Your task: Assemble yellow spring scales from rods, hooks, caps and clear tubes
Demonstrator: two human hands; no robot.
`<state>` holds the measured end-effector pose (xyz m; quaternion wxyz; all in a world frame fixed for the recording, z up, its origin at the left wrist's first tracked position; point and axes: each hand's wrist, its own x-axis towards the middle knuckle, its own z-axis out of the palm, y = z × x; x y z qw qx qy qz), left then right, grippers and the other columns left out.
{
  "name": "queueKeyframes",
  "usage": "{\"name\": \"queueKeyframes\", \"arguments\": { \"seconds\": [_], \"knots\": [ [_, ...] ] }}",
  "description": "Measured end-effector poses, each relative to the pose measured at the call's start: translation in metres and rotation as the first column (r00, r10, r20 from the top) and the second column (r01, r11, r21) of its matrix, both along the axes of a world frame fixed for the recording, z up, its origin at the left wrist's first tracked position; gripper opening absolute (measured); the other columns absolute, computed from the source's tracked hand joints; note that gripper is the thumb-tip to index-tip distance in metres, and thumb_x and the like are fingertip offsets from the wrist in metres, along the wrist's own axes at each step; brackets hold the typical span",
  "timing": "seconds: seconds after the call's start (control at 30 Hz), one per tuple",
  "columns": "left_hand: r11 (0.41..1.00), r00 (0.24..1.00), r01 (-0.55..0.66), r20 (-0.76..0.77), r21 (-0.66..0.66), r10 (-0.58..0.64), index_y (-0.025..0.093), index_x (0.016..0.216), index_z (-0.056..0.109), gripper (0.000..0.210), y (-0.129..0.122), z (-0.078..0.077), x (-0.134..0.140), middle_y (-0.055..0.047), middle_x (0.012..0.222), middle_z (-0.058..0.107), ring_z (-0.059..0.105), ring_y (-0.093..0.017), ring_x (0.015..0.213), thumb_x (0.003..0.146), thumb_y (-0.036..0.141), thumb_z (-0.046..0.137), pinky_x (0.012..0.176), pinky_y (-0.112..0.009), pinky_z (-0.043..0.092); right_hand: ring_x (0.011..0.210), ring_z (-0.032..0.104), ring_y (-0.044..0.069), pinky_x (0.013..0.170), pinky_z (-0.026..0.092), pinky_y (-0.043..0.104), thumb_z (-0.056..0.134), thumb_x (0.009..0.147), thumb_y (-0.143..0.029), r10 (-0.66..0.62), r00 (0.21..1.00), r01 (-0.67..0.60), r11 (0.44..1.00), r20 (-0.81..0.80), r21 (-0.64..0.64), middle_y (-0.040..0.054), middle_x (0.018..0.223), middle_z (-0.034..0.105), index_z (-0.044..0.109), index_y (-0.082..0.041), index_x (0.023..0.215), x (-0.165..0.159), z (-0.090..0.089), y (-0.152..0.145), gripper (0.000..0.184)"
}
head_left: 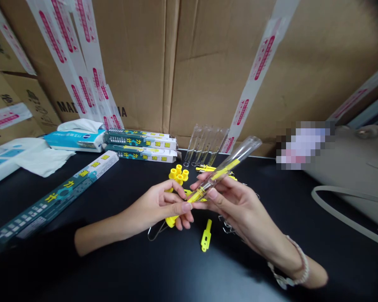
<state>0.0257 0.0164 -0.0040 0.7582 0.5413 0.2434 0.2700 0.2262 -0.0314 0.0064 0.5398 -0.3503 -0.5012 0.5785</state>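
Observation:
My right hand (241, 205) is closed around a clear plastic tube (250, 149), which slants up to the right. Inside the tube lies a yellow strip (225, 171). At the tube's lower end, my left hand (157, 205) pinches the yellow end with thumb and fingers. A yellow cap (171, 221) with a wire loop (155, 233) shows under the left hand; whether the hand holds it too I cannot tell. A flat yellow piece with holes (206, 238) lies on the black table below the hands. Several yellow caps (178, 172) cluster just behind the left hand.
Several clear tubes (208, 142) stand at the back beside stacked spring scale boxes (138, 142). Another long box (56, 197) lies at left, near a blue tissue pack (74, 138). Metal hooks (228, 226) lie partly behind my right hand. Cardboard (208, 63) walls the back; a pale bag (349, 172) sits right.

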Motion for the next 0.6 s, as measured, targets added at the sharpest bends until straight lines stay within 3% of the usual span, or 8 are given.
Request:
{"name": "queueKeyframes", "arguments": {
  "seconds": [0.2, 0.4, 0.6],
  "knots": [
    [1.000, 0.999, 0.001, -0.055, -0.025, -0.002, 0.015, 0.114, 0.062, 0.052, 0.000, 0.001, -0.001, -0.009, 0.104, 0.077, 0.072, -0.019, 0.097, 0.070, 0.021, 0.088, 0.091, -0.033, 0.053, 0.096, 0.072, 0.017, 0.083, 0.064, 0.029, 0.072, 0.090, -0.027, -0.107, 0.994, 0.107, 0.993, 0.009, 0.057, 0.0043, 0.105, 0.073, 0.072, -0.025, 0.110, 0.015, 0.015, 0.006, 0.020],
    [0.999, 0.993, 0.053, -0.106, 0.006, -0.052, 0.014, 0.125, 0.059, 0.049, 0.001, -0.002, -0.003, -0.005, 0.080, 0.079, 0.073, -0.017, 0.076, 0.081, 0.022, 0.080, 0.079, -0.030, 0.054, 0.094, 0.072, 0.018, 0.082, 0.063, 0.031, 0.073, 0.089, -0.031, -0.127, 0.991, 0.124, 0.991, 0.050, 0.057, 0.0044, 0.105, 0.074, 0.072, -0.025, 0.110, 0.020, 0.017, 0.007, 0.022],
    [1.000, 0.997, 0.029, -0.069, 0.005, -0.029, 0.014, 0.117, 0.054, 0.047, -0.001, -0.003, -0.003, -0.004, 0.075, 0.078, 0.073, -0.016, 0.071, 0.079, 0.021, 0.081, 0.077, -0.031, 0.055, 0.096, 0.072, 0.017, 0.089, 0.059, 0.031, 0.070, 0.091, -0.030, 0.027, 0.991, -0.030, 0.999, 0.129, 0.024, 0.0045, 0.103, 0.076, 0.071, -0.024, 0.111, 0.007, 0.007, 0.001, 0.021]
  ]
}}
